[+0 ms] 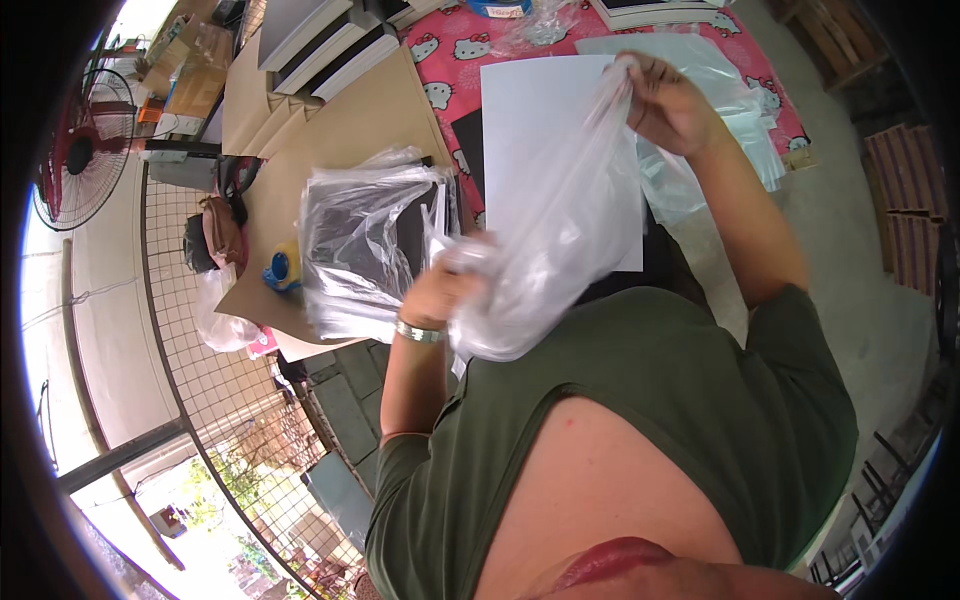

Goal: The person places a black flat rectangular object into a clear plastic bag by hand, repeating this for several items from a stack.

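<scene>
Right hand [672,110] pinching far end of clear bag [560,230]; left hand [440,292] blurred at bag's near left part, grip cannot be told; bag over white sheet [530,120]; wrapped pile [345,250] at left, dark contents; flat bags [725,130] far right on surface [455,72].

Your left hand [443,290] and right hand [672,108] held a clear plastic bag [568,215] stretched over a white sheet [530,115].

Left hand [445,292]: blurred, its fingertips apparently lost against the clear plastic [565,235]
White sheet [535,120]: partly covered by the plastic
Blue object [497,7]: cut off at the top edge
</scene>
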